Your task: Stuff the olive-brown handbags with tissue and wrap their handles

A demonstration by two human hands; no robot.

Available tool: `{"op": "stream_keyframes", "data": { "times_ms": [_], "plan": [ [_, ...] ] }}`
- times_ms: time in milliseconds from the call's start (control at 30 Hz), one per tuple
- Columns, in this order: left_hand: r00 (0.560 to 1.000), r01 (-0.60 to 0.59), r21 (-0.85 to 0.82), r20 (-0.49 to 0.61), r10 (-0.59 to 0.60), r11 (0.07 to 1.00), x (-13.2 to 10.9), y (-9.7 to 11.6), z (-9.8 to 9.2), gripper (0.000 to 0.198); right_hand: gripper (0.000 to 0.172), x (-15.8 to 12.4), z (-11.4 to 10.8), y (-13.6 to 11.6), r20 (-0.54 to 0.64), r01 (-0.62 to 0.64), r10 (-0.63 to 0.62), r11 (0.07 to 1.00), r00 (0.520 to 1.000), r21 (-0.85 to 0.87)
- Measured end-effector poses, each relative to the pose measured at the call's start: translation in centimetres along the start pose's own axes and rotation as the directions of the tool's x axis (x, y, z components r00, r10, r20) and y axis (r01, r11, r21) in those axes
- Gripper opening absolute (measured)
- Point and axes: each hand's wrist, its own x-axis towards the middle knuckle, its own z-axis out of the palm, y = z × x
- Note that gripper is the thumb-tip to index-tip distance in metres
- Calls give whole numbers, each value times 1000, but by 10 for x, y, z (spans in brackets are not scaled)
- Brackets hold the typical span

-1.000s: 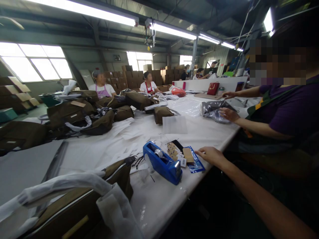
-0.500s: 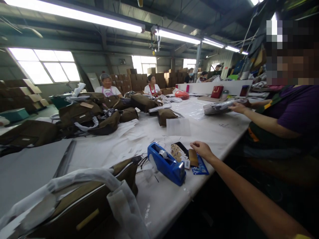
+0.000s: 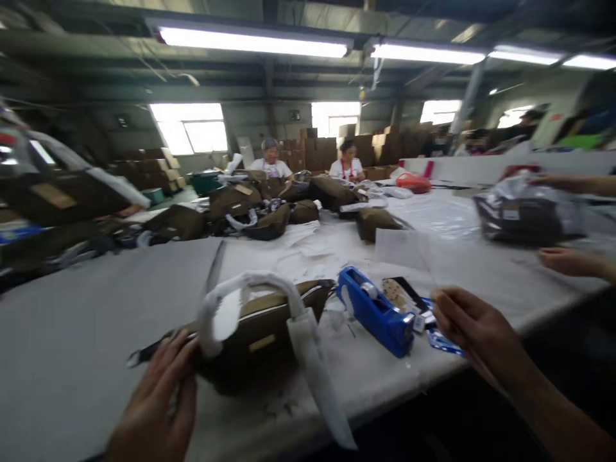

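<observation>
An olive-brown handbag (image 3: 269, 369) with handles (image 3: 250, 279) wrapped in white sheet lies on the table in front of me. My left hand (image 3: 161, 391) is at its left end, fingers stretched out against the fabric. To the right of the bag is a blue tape dispenser (image 3: 378, 314). My right hand (image 3: 474, 324) is beyond the dispenser, thumb and fingers pinched together above the table edge. A faint thin line rises from its fingertips, too blurred to name. Small tags (image 3: 402, 295) and a blue printed packet (image 3: 445, 341) lie between dispenser and hand.
More brown bags (image 3: 240, 202) are heaped across the table (image 3: 144, 289). At right, a co-worker's hands (image 3: 572, 260) handle a plastic-wrapped bag (image 3: 522, 215). Another bag (image 3: 62, 196) is raised at left. Two people sit across the table near an orange-red plastic bag (image 3: 414, 183).
The view has swung left. My left hand has come into sight at the bag. My right hand has risen from the small tags. The co-worker's wrapped bag now stands more upright.
</observation>
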Motion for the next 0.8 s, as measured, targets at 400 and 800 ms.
{"op": "stream_keyframes", "data": {
  "times_ms": [400, 800],
  "plan": [
    [892, 159, -558, 436, 124, 814, 49, 18, -40, 24, 19, -74, 240, -28, 396, 357, -288, 927, 872, -112],
    [839, 208, -640, 505, 201, 739, 82, 18, -39, 21, 26, -49, 259, -38, 727, 410, -313, 911, 611, 47]
  ]
}}
